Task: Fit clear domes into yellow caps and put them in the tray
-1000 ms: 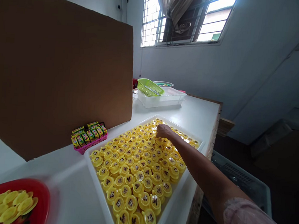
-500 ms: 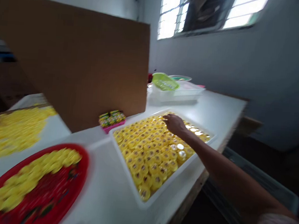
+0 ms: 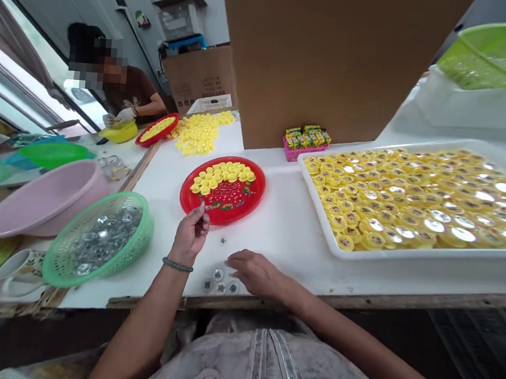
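My left hand [image 3: 193,231] is raised at the near rim of a red round tray [image 3: 251,206], fingers curled in a pinch. Whatever is between its fingertips is too small to make out. Yellow flower-shaped pieces [image 3: 219,175] cover the far half of that tray. My right hand [image 3: 255,271] hovers low over the white table, fingers stretched to the left and thumb apart. Beside it lie several small clear round pieces [image 3: 220,287] with dark centres. To the right stands a white tray [image 3: 339,253] packed with yellow round pieces [image 3: 392,206] under clear tops.
At left, a green basket [image 3: 144,233] holds shiny clear pieces, near a pink basin [image 3: 59,197] and a mug [image 3: 23,270]. A cardboard panel [image 3: 324,61] rises behind a small pink basket [image 3: 302,152]. Another person [image 3: 133,92] sits far left by loose yellow pieces [image 3: 200,133].
The view has swung left and down. My right hand has left the white tray of yellow pieces and come back to the clear pieces near the table edge. My left hand now shows.
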Available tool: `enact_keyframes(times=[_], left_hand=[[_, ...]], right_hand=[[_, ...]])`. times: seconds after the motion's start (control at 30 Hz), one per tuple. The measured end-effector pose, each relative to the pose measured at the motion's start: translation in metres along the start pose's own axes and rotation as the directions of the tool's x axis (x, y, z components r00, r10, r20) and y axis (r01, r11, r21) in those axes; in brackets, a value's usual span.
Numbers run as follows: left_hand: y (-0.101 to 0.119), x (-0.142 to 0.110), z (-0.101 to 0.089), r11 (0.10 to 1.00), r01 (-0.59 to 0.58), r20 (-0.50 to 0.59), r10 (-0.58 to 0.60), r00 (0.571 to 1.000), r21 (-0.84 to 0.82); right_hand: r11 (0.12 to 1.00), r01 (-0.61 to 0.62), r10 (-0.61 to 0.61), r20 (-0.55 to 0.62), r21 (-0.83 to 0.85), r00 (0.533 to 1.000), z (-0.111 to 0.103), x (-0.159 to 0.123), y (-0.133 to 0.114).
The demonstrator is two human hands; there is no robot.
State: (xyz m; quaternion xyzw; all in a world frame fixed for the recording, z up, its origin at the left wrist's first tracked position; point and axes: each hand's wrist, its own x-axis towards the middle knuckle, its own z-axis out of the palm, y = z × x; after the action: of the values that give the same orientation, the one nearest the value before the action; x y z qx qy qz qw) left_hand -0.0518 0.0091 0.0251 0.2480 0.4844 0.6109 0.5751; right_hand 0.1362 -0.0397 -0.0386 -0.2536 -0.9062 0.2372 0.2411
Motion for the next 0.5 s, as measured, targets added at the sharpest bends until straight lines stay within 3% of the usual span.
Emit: enact_keyframes(times=[0.07,0.1,0.2,0.23,0.3,0.4,0.5], left_hand=[[0.000,-0.012,-0.017,0.953,-0.133,0.008,0.136,0.991,0.271],[-0.003,-0.020,-0.026,0.871,-0.191,0.029,0.200,0.979,0.453],[-0.021,-0.048,-0.049,0.443,-0.265,0.154,0.271,0.950,0.856],[-0.029,-0.057,-0.055,0.325,-0.280,0.208,0.238,0.949,0.904],[-0.044,-0.072,-0.064,0.186,-0.336,0.313,0.143,0.939,0.923],[-0.056,-0.081,-0.067,0.094,-0.404,0.398,0.079,0.914,0.910],[-0.059,-0.076,-0.059,0.021,-0.399,0.389,0.181,0.903,0.917]], right_hand=[[0.997,0.082,-0.080,0.102,-0.015,0.992,0.013,0.007,-0.008],[0.994,0.103,-0.099,0.129,-0.028,0.987,0.016,0.008,-0.010],[0.995,0.081,-0.072,0.132,-0.064,0.989,0.021,0.005,-0.010],[0.996,0.062,-0.053,0.118,-0.068,0.992,0.022,0.004,-0.008],[0.998,0.021,-0.015,0.082,-0.065,0.997,0.024,0.000,-0.003],[0.998,-0.032,0.033,0.022,-0.053,0.999,0.026,-0.002,0.001],[0.997,-0.071,0.067,-0.091,-0.043,0.994,0.026,-0.003,-0.001]])
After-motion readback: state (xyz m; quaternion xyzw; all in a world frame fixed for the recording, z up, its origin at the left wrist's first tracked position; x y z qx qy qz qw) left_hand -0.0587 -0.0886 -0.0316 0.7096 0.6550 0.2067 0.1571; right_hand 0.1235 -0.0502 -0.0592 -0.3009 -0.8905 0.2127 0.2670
